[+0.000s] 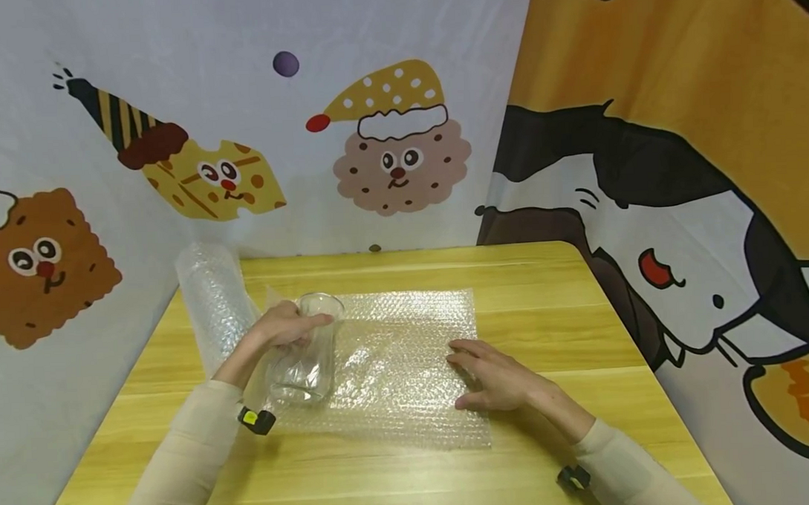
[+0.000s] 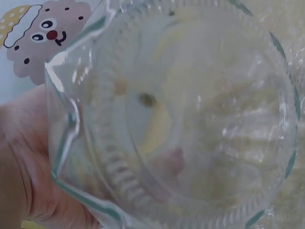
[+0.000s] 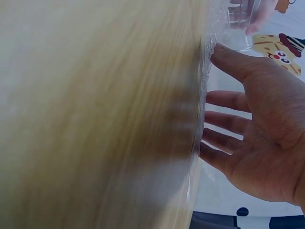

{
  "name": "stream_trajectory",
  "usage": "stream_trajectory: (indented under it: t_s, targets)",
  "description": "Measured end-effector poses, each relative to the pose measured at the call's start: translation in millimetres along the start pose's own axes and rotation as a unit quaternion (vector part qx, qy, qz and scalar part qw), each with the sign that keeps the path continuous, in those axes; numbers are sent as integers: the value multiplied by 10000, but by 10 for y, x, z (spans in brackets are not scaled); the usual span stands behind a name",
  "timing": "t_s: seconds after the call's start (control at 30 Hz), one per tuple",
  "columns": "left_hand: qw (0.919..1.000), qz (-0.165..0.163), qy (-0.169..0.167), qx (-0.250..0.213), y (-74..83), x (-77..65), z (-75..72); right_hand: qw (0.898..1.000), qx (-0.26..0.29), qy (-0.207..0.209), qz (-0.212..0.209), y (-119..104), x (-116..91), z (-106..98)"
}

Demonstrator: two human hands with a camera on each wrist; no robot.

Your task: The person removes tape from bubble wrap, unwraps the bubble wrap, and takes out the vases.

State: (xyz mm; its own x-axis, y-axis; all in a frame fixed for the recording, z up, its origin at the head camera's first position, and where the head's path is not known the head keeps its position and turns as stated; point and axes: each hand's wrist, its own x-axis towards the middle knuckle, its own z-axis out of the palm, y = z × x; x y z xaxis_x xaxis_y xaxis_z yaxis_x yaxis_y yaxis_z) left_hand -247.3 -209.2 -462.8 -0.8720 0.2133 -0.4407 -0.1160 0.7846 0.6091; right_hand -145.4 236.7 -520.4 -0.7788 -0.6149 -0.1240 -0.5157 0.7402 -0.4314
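left hand (image 1: 290,327): fingers curled round a clear glass (image 1: 315,367), holding it near its narrower far end; broad end faces the person. glass is over the left part of a bubble-wrap sheet (image 1: 395,379); cannot tell whether it touches the sheet. left wrist view: round, ridged end of the glass fills most of the frame.

right hand (image 1: 499,379): fingers (image 3: 226,100) spread and only slightly bent, gripping nothing; tips touch the right edge of the sheet.

sheet lies spread on the wood-grain surface (image 1: 547,299). bubble-wrap roll (image 1: 212,304) at the left far side, beyond the left forearm. behind: cartoon-printed cloth (image 1: 223,36). pale sleeves (image 1: 190,446) on both arms.
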Motion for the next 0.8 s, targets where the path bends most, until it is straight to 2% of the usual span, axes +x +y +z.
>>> stream_trajectory:
  t_s: [0.17, 0.43, 0.8]
  targets:
    - [9996, 178, 168, -156, -1, -40, 14, 10000, 10, 14, 28, 2, 3, -3]
    - [9984, 267, 332, -383, -46, -88, 37, 10000, -8, -6, 9, -6, 2, 2]
    - [9964, 527, 594, -287, 254, -237, -85, 9999, -36, 66, -84, 4, 10, 7]
